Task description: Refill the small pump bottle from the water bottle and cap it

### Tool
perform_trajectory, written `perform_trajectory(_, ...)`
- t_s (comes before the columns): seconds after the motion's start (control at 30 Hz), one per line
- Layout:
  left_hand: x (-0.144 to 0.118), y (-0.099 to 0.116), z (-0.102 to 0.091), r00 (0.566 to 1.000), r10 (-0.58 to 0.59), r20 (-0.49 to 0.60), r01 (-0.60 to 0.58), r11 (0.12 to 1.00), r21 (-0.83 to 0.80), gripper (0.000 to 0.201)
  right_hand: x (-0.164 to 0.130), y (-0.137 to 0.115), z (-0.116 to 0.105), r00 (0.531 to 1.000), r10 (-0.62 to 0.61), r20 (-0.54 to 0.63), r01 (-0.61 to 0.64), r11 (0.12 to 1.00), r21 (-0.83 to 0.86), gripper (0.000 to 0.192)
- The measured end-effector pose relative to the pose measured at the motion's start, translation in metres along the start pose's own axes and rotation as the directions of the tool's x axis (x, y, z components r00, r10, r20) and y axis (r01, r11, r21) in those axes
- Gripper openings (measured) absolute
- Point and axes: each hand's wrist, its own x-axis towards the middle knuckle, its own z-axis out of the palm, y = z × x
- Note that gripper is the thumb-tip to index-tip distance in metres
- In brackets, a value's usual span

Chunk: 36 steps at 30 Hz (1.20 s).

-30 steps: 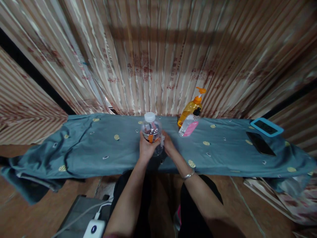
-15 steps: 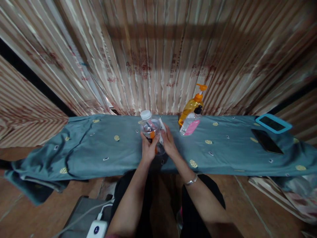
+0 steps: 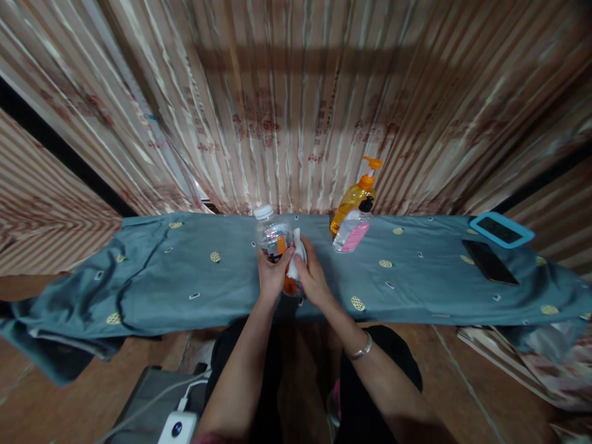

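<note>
Clear bottle [image 3: 267, 232]: centre of frame, tilted, top leaning to upper left. Right of centre, an amber pump bottle [image 3: 346, 209] overlaps a smaller pink-labelled pump bottle [image 3: 354, 235] nearer me; these 2 stand upright. Far right: blue-rimmed flat object [image 3: 502, 229], dark phone [image 3: 490, 262] just below. My left hand [image 3: 271, 274] clamped round the clear bottle; my right hand [image 3: 313, 276] grips a white wipe [image 3: 296, 243] at its right side. Smallest: 1 white cap [image 3: 263, 212], on top.
</note>
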Motion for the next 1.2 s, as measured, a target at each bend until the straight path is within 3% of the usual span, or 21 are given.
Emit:
perform_trajectory(0.13,0.006,0.005,-0.008,0.997,-0.061,-0.045,0.058,0.996,-0.070,0.054,-0.012,0.025,0.016,0.999,0.000,0.048,0.009,0.986,-0.169,0.073)
perform_trajectory(0.27,0.018,0.009,-0.027,0.992,0.005,-0.125,-0.006,1.000,-0.007,0.057,-0.021,0.053,0.021,0.989,0.057,0.133,-0.023,0.970,-0.243,0.067)
perform_trajectory(0.37,0.024,0.013,-0.043,0.974,0.062,-0.219,-0.035,0.992,0.123,0.066,-0.020,0.069,0.010,0.982,0.106,0.159,-0.054,0.953,-0.298,0.058)
perform_trajectory(0.47,0.029,0.019,-0.058,0.936,0.161,-0.312,-0.065,0.953,0.296,0.080,-0.007,0.082,-0.011,0.996,0.080,0.046,-0.059,0.938,-0.343,0.055)
perform_trajectory(0.57,0.034,0.022,-0.071,0.891,0.294,-0.345,-0.144,0.905,0.400,0.090,0.016,0.096,-0.032,0.996,-0.032,-0.084,-0.011,0.883,-0.470,0.056)
perform_trajectory(0.67,0.039,0.019,-0.078,0.868,0.334,-0.366,-0.160,0.888,0.431,0.094,0.042,0.108,-0.035,0.992,-0.102,-0.071,0.032,0.760,-0.649,0.052)
perform_trajectory(0.77,0.043,0.013,-0.081,0.873,0.320,-0.367,-0.155,0.897,0.413,0.095,0.063,0.114,-0.014,0.996,-0.085,-0.032,0.033,0.668,-0.743,0.050)
perform_trajectory(0.93,0.045,0.008,-0.083,0.901,0.284,-0.329,-0.151,0.914,0.376,0.096,0.075,0.098,0.050,0.996,0.011,0.086,0.063,0.591,-0.804,0.052)
perform_trajectory(1.07,0.045,0.009,-0.083,0.911,0.269,-0.311,-0.145,0.918,0.370,0.099,0.054,0.074,0.095,0.965,-0.010,0.262,0.213,0.611,-0.762,0.051)
perform_trajectory(1.13,0.046,0.009,-0.084,0.911,0.276,-0.305,-0.155,0.917,0.368,0.099,0.032,0.065,0.103,0.926,-0.080,0.370,0.336,0.624,-0.705,0.050)
perform_trajectory(1.2,0.046,0.007,-0.085,0.910,0.280,-0.306,-0.158,0.916,0.368,0.099,0.007,0.060,0.098,0.886,-0.129,0.445,0.419,0.631,-0.653,0.051)
